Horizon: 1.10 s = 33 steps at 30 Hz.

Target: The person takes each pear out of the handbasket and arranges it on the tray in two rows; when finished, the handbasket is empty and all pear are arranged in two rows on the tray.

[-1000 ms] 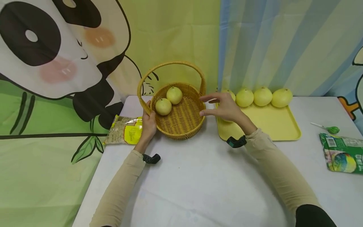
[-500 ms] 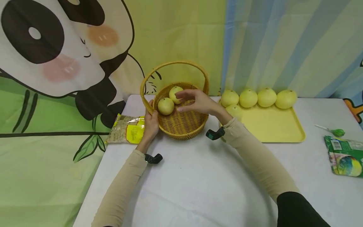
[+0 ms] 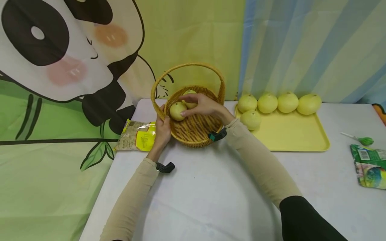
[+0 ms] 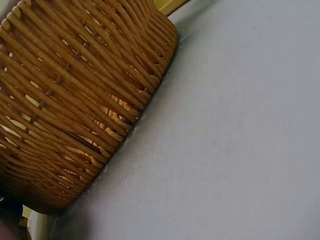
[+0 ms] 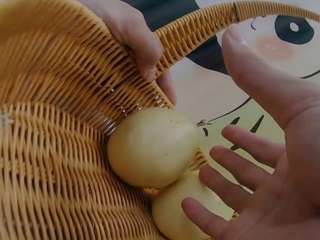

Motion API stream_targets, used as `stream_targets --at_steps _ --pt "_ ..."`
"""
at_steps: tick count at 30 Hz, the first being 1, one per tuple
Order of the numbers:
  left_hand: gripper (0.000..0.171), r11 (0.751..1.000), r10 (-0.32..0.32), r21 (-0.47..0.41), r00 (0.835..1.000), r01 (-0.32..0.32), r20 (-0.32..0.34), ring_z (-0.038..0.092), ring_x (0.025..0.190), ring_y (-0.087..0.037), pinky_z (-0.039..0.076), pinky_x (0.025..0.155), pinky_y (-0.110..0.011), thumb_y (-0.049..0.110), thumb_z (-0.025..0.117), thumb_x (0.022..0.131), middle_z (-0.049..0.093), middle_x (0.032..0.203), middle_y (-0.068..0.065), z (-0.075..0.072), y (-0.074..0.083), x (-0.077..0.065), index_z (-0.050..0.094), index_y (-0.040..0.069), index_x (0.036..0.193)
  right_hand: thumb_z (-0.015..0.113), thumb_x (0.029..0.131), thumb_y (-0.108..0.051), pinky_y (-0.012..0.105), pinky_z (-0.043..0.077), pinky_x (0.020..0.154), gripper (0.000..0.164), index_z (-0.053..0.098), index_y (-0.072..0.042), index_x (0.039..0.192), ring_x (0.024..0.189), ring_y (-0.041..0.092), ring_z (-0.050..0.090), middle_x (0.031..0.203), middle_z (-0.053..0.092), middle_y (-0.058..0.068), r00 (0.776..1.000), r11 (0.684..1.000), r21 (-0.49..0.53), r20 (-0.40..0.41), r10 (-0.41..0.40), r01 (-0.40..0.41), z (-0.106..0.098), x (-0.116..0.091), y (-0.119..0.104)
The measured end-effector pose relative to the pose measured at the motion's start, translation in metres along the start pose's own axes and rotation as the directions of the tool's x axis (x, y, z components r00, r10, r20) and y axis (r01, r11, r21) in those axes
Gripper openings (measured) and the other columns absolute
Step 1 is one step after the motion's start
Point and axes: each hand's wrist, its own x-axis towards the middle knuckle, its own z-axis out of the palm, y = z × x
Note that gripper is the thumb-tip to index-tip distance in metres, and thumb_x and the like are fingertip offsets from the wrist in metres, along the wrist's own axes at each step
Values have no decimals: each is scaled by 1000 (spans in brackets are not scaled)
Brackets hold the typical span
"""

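Note:
A wicker basket (image 3: 196,144) with a tall arched handle stands on the white table, its woven side (image 4: 80,95) filling much of the left wrist view. My left hand (image 3: 162,132) grips its left rim at the foot of the handle, thumb over the edge. Inside lie two round, pale yellow pears: the nearer pear (image 3: 176,112) has a short stem, and the farther pear (image 5: 182,207) is partly hidden. Above them hovers my right hand (image 3: 203,106), fingers spread and thumb apart. Nothing is between those fingers in the right wrist view.
Right of the basket, a yellow tray (image 3: 295,139) bears several more pears (image 3: 267,103) along its back and left. A clear-and-yellow bag (image 3: 137,135) lies left of the basket. A green lollipop (image 3: 365,141) and a green packet (image 3: 371,169) are at far right.
My right hand has moved left from beside the tray, over the basket's right rim, to just above the pears. The left hand keeps its hold, and the pears stay in place.

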Motion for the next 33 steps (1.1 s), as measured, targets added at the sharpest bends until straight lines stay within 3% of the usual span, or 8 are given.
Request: stream_targets --at_steps 5,11,16,20,26,33 --pt "58 1000 4 -5 1000 -4 -4 39 154 -23 31 131 -39 11 33 110 34 171 -16 0 0 0 25 12 168 87 90 -35 43 33 130 84 47 -16 161 158 26 36 168 43 7 999 999 -11 23 44 -44 6 11 0" --pt "58 1000 15 -2 1000 -15 -10 40 153 -23 31 131 -40 9 33 110 36 170 -15 2 0 1 26 11 167 90 86 -38 47 40 126 92 45 -14 162 153 31 42 165 46 11 997 990 -130 44 58 -51 15 20 0" --pt "59 1000 1 1 1000 -1 -3 38 155 -21 32 131 -38 10 32 110 35 171 -10 1 -2 2 26 18 168 92 84 -30 46 43 123 83 54 -10 154 144 29 50 157 54 11 997 987 -150 48 57 -49 19 24 1" --pt "58 1000 1 -7 1000 -1 -10 39 155 -23 32 131 -40 10 33 111 36 170 -12 0 -3 3 26 15 168 93 83 -22 42 43 123 72 59 -9 145 144 27 50 153 57 10 995 984 -168 82 65 -50 22 27 4" --pt "60 1000 -26 -15 1000 26 -7 36 158 -25 31 132 -40 10 33 110 32 173 -12 1 -2 2 22 17 169 92 82 -9 40 39 126 64 58 -7 136 147 28 50 147 61 9 988 994 -95 133 75 -63 25 26 12" --pt "59 1000 -16 4 1000 16 -1 35 158 -25 32 131 -42 11 32 110 31 173 -11 0 -1 2 24 17 169 96 72 -6 41 46 117 65 75 -14 133 134 19 58 140 71 -1 998 999 -34 68 14 -12 14 8 10"
